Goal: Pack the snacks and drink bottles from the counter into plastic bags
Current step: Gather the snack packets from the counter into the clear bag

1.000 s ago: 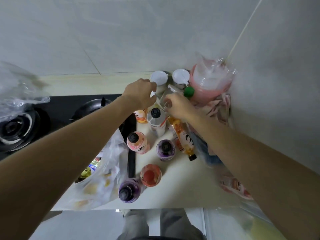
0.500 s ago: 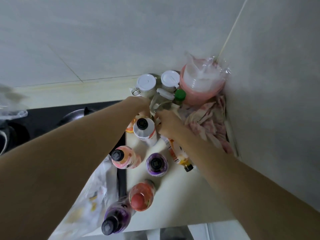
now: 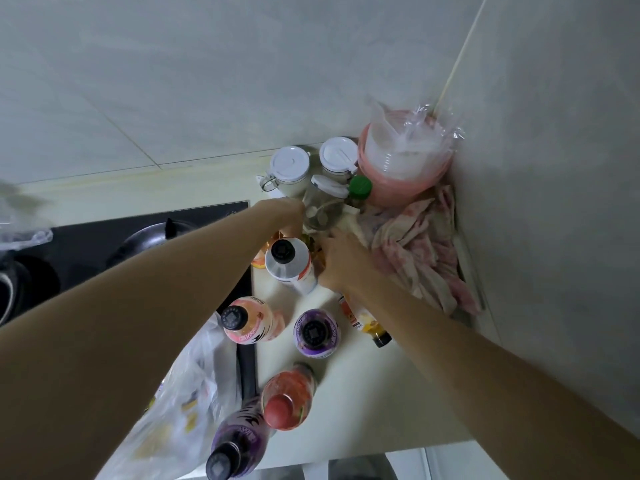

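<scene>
Head view: both hands reach behind the white bottle (image 3: 289, 263), apparently for a snack there. Left hand (image 3: 287, 216) and right hand (image 3: 341, 258) hide their fingers, so grip cannot be told. Bag (image 3: 180, 403) lies near the counter's (image 3: 363, 393) front edge, presumably ready for loading.

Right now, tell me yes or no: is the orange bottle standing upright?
No, the orange bottle lies on its side on the counter, its dark cap pointing toward the counter's near edge, under the right forearm.
</scene>
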The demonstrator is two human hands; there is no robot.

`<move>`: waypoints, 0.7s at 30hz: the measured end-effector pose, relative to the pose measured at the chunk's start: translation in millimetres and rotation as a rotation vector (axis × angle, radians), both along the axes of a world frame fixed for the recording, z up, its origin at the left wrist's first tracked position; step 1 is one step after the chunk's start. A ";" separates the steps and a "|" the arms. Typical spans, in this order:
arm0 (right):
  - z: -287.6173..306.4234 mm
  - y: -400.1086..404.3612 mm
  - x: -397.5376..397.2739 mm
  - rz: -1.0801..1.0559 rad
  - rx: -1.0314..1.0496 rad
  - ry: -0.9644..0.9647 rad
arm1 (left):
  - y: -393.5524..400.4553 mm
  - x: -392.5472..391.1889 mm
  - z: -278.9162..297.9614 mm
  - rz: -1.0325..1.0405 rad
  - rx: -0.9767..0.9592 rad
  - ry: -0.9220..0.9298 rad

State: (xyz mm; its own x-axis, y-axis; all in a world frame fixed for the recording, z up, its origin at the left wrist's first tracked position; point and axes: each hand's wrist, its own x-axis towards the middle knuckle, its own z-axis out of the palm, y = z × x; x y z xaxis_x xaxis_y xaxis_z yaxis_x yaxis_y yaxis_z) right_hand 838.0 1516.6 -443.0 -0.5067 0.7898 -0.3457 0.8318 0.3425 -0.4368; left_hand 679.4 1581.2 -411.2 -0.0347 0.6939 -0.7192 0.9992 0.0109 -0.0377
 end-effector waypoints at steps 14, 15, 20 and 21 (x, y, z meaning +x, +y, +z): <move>-17.3 -49.1 42.0 -0.107 0.066 -0.038 | -16.5 14.7 31.7 -0.035 0.381 -0.223; -17.7 -52.5 44.8 -0.121 0.072 -0.028 | -17.6 16.7 34.7 -0.039 0.400 -0.242; 2.6 -57.0 48.8 -0.235 0.077 0.048 | -22.0 23.6 56.7 -0.045 0.463 -0.328; 11.6 -55.2 48.2 -0.328 0.069 0.117 | -23.7 23.4 61.2 -0.031 0.478 -0.349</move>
State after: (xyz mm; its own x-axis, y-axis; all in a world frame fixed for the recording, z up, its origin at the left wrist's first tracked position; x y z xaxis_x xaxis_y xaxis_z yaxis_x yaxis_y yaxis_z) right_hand 886.3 1461.4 -431.3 -0.2556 0.9364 -0.2405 0.8479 0.0976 -0.5211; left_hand 702.8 1557.6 -350.0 0.1731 0.9407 -0.2918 0.9518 -0.0837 0.2951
